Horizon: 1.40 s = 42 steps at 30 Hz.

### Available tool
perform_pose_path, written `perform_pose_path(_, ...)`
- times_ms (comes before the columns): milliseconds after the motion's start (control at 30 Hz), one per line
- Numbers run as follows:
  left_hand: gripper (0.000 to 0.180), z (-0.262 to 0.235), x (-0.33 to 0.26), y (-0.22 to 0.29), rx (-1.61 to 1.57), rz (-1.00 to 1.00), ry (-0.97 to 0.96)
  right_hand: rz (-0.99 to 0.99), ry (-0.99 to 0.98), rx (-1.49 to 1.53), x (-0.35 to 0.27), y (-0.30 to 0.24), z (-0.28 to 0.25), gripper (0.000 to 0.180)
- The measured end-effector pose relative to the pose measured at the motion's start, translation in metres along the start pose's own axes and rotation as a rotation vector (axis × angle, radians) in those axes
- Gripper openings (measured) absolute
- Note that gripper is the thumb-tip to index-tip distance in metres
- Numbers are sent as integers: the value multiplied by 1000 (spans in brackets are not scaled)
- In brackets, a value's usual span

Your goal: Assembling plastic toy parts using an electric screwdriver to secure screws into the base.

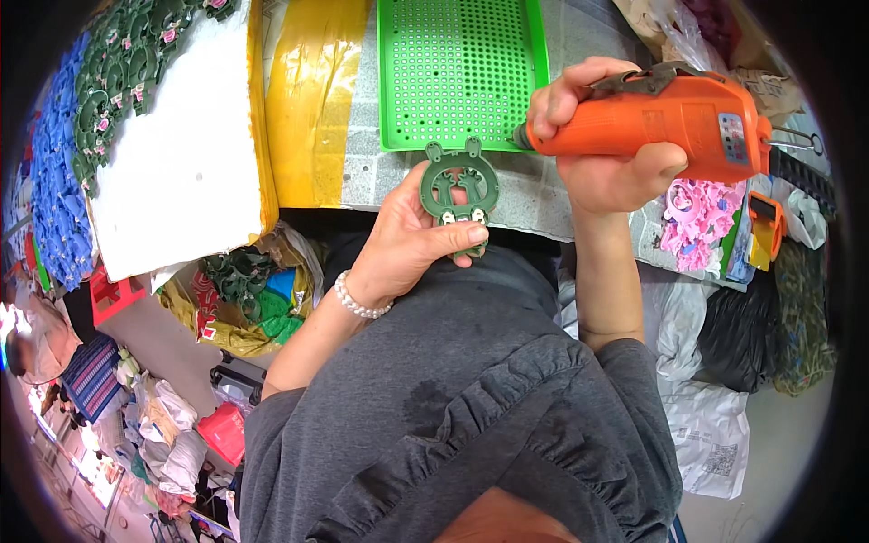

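Between the thumb and fingers of my left hand is a dark green plastic toy part, a rounded frame with two small ears and pale bits near its lower end. It is held upright just in front of the table edge. My right hand is wrapped round an orange electric screwdriver, which lies sideways with its dark tip pointing left. That tip is beside the near right corner of a green perforated tray, apart from the toy part. Small dark specks lie in the tray; I cannot make out what they are.
On the left, a white board carries many dark green parts, with blue parts beyond. Pink parts lie at the right. An open bag of green pieces stands below the table, and white packages rest at lower right.
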State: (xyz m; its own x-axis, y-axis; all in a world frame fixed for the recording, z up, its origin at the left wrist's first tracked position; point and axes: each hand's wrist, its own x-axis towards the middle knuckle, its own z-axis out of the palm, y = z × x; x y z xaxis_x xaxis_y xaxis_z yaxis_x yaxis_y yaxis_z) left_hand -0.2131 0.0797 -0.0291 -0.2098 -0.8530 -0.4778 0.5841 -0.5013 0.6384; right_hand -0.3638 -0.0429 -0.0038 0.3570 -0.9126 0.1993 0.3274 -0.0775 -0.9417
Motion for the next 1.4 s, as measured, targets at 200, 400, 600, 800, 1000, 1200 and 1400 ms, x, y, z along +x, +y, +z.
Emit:
perform_pose_path(200, 51, -1, 0, 2, 14, -20, 36, -163, -134, 200, 3, 15, -15, 92)
perform_pose_path(400, 58, -2, 2, -4, 83, 67, -47, -220, -324, 230, 7, -9, -18, 99)
perform_pose_path(600, 43, -3, 3, -8, 74, 63, -18, -173, -403, 275, -10, -41, -3, 103)
perform_pose_path(800, 36, -2, 3, -10, 47, 91, 1, -242, -507, 211, -30, -46, 9, 94)
perform_pose_path(1000, 32, -3, 0, -9, 51, 122, 17, -229, -455, 285, -41, -31, 15, 93)
perform_pose_path(1200, 32, -1, 0, -10, 45, 120, 24, -224, -396, 300, -46, -27, 18, 93)
perform_pose_path(1400, 35, -1, 1, -12, 33, 129, 28, -239, -377, 295, -48, -16, 17, 95)
